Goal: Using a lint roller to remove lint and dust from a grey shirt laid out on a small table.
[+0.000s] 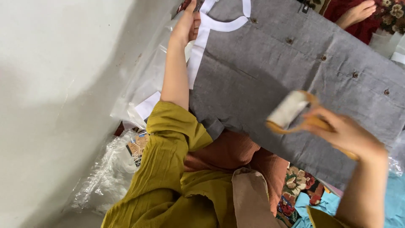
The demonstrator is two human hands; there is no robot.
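Over the lower right of a grey shirt, the right hand was clenched around the yellow handle of a lint roller, its white roll tilted and blurred just above the cloth; whether the roll touched the fabric could not be told. The shirt lay spread flat across the person's lap, a row of small dark buttons running down its front, and a white card insert showed at the collar.

At the collar end, the left hand gripped the shirt's edge together with the rim of a clear plastic bag that lay partly under the garment. The left forearm ran down from there into a mustard-green sleeve, which covered part of the shirt's near edge.

Beneath the shirt sat rust-orange cloth and a beige strip of fabric. More crumpled clear plastic with a paper tag lay by the pale wall on the left. A floral mat and turquoise cloth showed at the lower right. Another person's bare foot rested on red fabric beyond the shirt's far edge.
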